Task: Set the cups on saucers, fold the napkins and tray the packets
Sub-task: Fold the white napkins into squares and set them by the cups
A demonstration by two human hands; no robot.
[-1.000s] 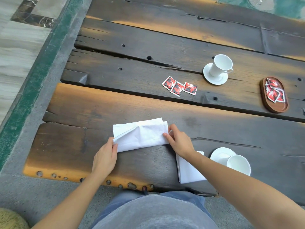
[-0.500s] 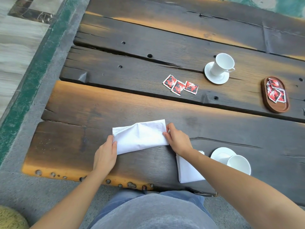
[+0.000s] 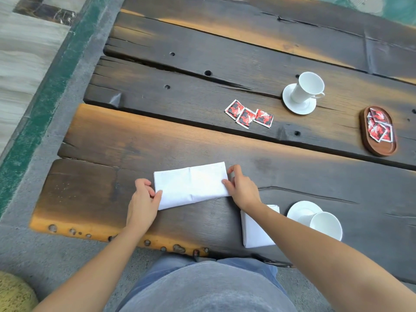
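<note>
At the lower centre of the frame a folded white napkin [image 3: 191,185] lies flat on the wooden surface [image 3: 135,140]; the left hand [image 3: 144,200] pinches its left edge; the right hand [image 3: 242,188] fingers [image 3: 227,183] pinch its right edge.

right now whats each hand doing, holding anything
Left hand: closed on the left end of the napkin.
Right hand: pinching the napkin's right end.
</note>
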